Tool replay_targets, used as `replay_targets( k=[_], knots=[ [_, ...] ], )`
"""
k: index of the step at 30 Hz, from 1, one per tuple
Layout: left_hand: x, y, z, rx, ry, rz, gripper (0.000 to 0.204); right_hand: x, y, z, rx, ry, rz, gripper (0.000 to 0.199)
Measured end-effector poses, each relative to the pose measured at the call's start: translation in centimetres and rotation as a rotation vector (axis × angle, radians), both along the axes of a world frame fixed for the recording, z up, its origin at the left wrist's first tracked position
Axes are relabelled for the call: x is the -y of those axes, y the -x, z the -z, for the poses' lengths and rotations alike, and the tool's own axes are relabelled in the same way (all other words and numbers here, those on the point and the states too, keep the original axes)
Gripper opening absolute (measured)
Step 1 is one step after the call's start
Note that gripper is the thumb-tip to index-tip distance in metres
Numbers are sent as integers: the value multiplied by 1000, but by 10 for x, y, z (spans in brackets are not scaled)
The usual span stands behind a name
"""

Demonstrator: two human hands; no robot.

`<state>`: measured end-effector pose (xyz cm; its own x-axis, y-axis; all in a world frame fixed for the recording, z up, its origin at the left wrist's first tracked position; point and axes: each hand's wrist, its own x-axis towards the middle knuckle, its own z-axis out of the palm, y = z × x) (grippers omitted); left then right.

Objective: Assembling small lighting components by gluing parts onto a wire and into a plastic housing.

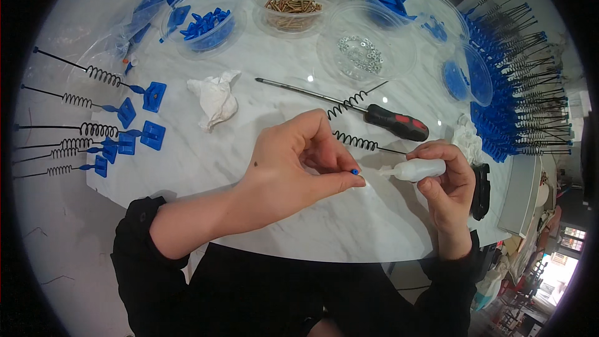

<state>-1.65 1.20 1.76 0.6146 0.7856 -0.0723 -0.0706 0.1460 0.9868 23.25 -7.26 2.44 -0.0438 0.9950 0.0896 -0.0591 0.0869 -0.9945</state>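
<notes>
Between the thumb and fingertips of my left hand is a small blue plastic piece, most of it hidden by the fingers. My right hand grips a small white squeeze bottle, tilted sideways. Its narrow nozzle points at the blue piece, a short gap apart. Just beyond my hands lie two black coil springs with thin rods, a farther spring and a nearer spring. A screwdriver with a black and red handle lies behind them.
Clear tubs along the back hold blue parts, brass screws and metal nuts. Finished-looking blue spring pieces line the left edge; many more crowd the right. Crumpled tissue lies left of centre, and a black object by my right hand.
</notes>
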Motion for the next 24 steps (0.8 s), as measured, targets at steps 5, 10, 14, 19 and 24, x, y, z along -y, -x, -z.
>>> replay_targets(
  k=[5,10,14,19,24],
  knots=[
    [3,1,-1,-45,-136,-17,46,0,2,-1,26,11,30,41],
    [2,-1,-3,11,-13,-29,48,3,1,-2,82,-43,66,45],
    [2,0,-2,-11,3,-28,49,3,2,-5,183,-104,60,43],
    [1,1,-2,-41,-25,-22,50,0,3,-6,309,-192,19,39],
    [2,0,-2,-61,-75,-28,50,0,4,-7,360,-204,58,36]
  ],
)
